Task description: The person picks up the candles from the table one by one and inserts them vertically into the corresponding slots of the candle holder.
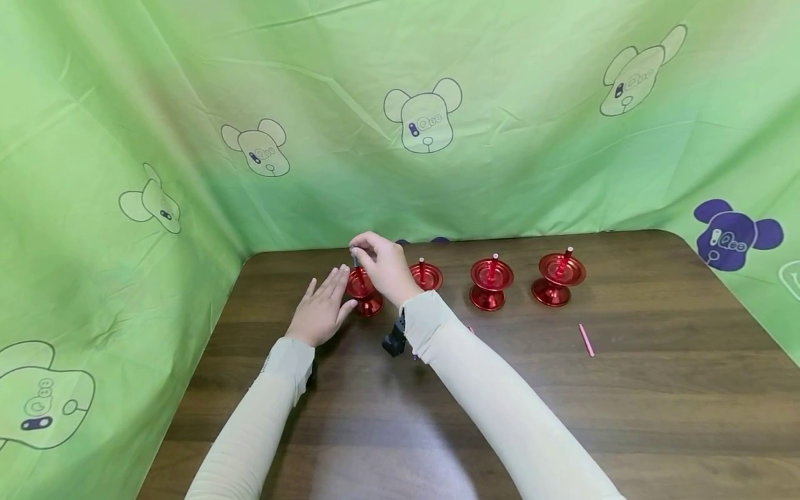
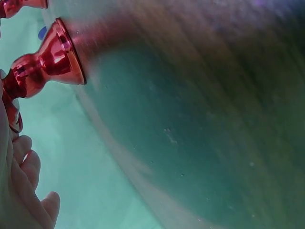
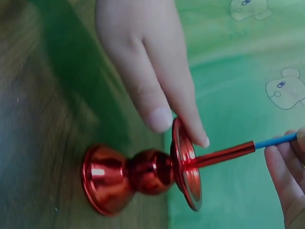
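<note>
My right hand (image 1: 382, 264) pinches a thin blue stick (image 3: 274, 141) between thumb and fingers. The stick's far end meets the top of the narrow red tube (image 3: 228, 154) that rises from the dish of the leftmost shiny red holder (image 1: 367, 300). That holder stands upright on its flared foot. On its left side, my left hand (image 1: 320, 305) has its fingers extended, fingertips right at the dish rim (image 3: 177, 138). The left wrist view catches only part of this hand, beside the red holder (image 2: 43, 67).
Three more red holders, the second (image 1: 427, 276), third (image 1: 490, 281) and fourth (image 1: 557, 274), stand in a row to the right, pale tips atop their tubes. A pink stick (image 1: 586, 340) lies on the wooden table (image 1: 656, 417). Green printed cloth (image 1: 337, 153) hangs behind.
</note>
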